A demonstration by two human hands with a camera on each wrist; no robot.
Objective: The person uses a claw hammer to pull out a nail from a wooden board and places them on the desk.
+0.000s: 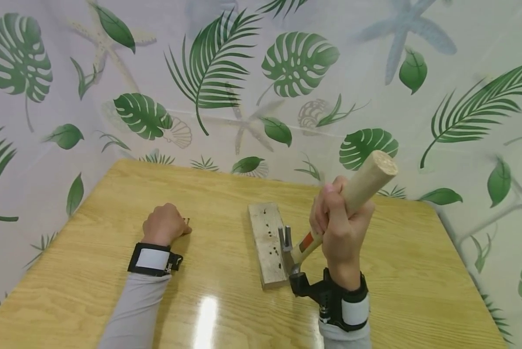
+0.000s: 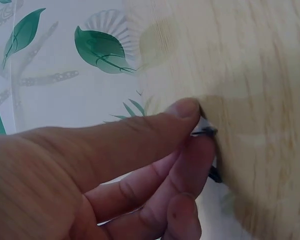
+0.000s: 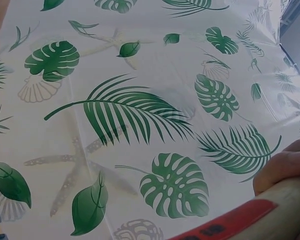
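My right hand (image 1: 341, 223) grips the light wooden handle (image 1: 366, 186) of a claw hammer, its end pointing up and to the right in the head view. The hammer's two-pronged claw (image 1: 285, 238) overlaps the right side of a pale wooden block (image 1: 263, 232), and a red label (image 3: 225, 220) marks the handle. Several small dark spots dot the block's top. To the left, my left hand (image 1: 165, 225) is low over the table, thumb and fingertips pinching a small dark nail (image 2: 205, 131). A second dark tip (image 2: 215, 175) pokes out below it by the fingers.
The yellow wood-grain table (image 1: 217, 271) carries the block near its middle. Behind it and at both sides hangs a pale cloth (image 1: 243, 63) printed with green leaves, shells and starfish. Each wrist wears a black strap (image 1: 153, 259).
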